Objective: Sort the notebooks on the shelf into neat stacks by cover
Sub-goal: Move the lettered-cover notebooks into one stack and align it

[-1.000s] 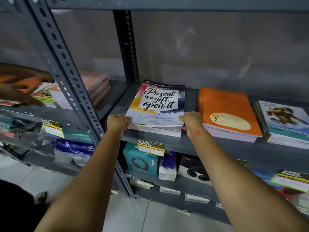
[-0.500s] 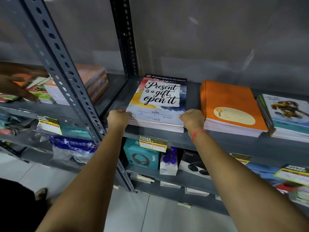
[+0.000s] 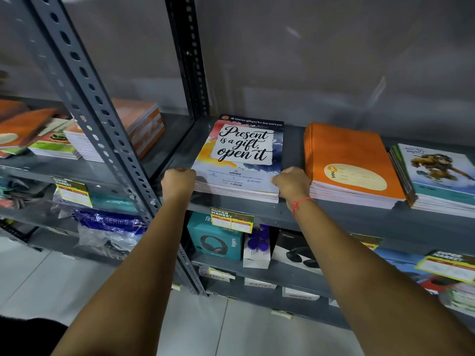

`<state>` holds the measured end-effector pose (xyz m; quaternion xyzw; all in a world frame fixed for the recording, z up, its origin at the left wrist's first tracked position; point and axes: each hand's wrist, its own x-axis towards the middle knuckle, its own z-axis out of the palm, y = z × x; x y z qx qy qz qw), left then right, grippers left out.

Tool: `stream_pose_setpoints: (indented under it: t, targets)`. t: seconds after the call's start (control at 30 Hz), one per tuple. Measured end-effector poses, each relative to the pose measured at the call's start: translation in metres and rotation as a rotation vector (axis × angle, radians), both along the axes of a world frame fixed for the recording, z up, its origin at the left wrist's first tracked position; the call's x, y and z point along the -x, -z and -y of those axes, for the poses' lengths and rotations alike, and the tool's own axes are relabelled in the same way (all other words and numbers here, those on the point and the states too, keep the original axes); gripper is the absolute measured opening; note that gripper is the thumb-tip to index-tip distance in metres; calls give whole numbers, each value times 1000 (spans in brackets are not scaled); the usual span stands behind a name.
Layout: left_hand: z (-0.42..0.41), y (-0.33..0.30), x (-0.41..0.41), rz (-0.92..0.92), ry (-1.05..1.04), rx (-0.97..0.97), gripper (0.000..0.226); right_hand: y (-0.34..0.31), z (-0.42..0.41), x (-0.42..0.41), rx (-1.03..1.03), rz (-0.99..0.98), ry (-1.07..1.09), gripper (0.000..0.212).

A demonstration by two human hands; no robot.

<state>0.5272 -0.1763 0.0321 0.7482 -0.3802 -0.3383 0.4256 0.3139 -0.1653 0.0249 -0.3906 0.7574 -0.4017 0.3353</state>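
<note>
Notebook stacks on grey metal shelf

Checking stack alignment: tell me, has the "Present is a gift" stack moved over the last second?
Yes. The stack slid back onto the shelf; its front edge overhung the lip before and now sits behind it, squared up.

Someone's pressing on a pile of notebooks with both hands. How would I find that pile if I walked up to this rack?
Find the grey shelf just right of the slanted upright. The pile lies at its left end, with the left hand and right hand at its front corners. Its cover reads "Present is a gift, open it"; the orange pile beside it is plain.
</note>
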Motion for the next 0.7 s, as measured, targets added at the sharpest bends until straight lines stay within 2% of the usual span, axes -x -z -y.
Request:
stream_pose_setpoints:
  t: [0.2, 0.27, 0.33, 0.43, 0.53, 0.7]
  targets:
    - [-4, -4, 2, 31, -39, -31, 19, -5, -3, 0, -14, -10, -57, 29]
    - [-3, -5, 2, 131, -50, -14, 19, -7, -5, 2, 25, -8, -51, 30]
    - [-3, -10, 7, 248, -72, 38, 29, -11, -9, 6, 99, -5, -46, 30]
    - [-5, -26, 36, 306, -67, 192, 32, -22, -14, 19, 251, 75, -23, 26]
    - [-10, -45, 94, 317, 30, 348, 31, -42, -16, 54, 328, 101, 48, 26]
    - [-31, -65, 219, 253, 334, 498, 28, -63, -36, 152, 400, 75, 243, 29]
